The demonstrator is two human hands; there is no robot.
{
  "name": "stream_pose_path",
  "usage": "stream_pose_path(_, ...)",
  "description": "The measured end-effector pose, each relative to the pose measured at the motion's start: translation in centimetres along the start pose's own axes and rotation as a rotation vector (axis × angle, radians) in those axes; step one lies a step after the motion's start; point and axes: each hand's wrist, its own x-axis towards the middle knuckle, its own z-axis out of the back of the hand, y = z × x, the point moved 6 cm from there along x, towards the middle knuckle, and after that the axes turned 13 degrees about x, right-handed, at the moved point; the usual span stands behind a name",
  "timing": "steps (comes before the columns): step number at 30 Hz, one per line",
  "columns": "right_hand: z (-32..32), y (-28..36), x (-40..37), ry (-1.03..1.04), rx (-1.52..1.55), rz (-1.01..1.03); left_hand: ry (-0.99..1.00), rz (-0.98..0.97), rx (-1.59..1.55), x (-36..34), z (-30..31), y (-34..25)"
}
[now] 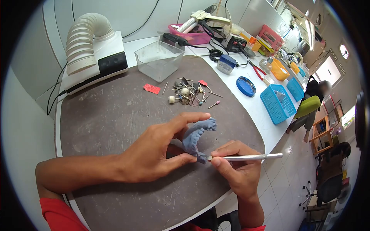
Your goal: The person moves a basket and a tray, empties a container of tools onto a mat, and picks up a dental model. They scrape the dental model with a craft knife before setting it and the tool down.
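Over a scratched brown work mat (108,115), a blue-grey, toothed, horseshoe-shaped dental model (191,140) is grasped by thumb and fingers of the left hand (152,144); the right hand (241,169) pinches a slender silver metal tool (256,157), its tip at the model's near end. Control likely demands firm bracing and light strokes. Beyond: metal-shanked burs (185,91); rightward, pale floor tiles (275,183).

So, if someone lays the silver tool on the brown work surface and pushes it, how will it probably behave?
The silver tool would probably roll, since its slim handle looks round. It is likely stiff: the handle runs straight out from the right hand without a bend. Its shiny, metallic look suggests it might feel slippery.
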Motion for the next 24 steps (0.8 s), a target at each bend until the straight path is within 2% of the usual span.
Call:
stream_pose_path(2,-0.1,0.4,0.0,0.015,-0.082,0.086,-0.013,-0.025,-0.022,0.1,-0.1,-0.1)
stream_pose_path(9,0.1,0.5,-0.7,-0.052,-0.043,0.106,-0.053,-0.104,-0.034,-0.2,0.1,-0.7)
stream_pose_path(17,0.5,-0.4,-1.1,-0.144,0.206,-0.009,-0.116,-0.147,-0.086,-0.4,0.1,-0.9)
stream_pose_path(24,0.8,-0.7,-0.8,-0.105,0.292,0.003,-0.127,-0.212,-0.071,-0.5,0.3,-0.9)
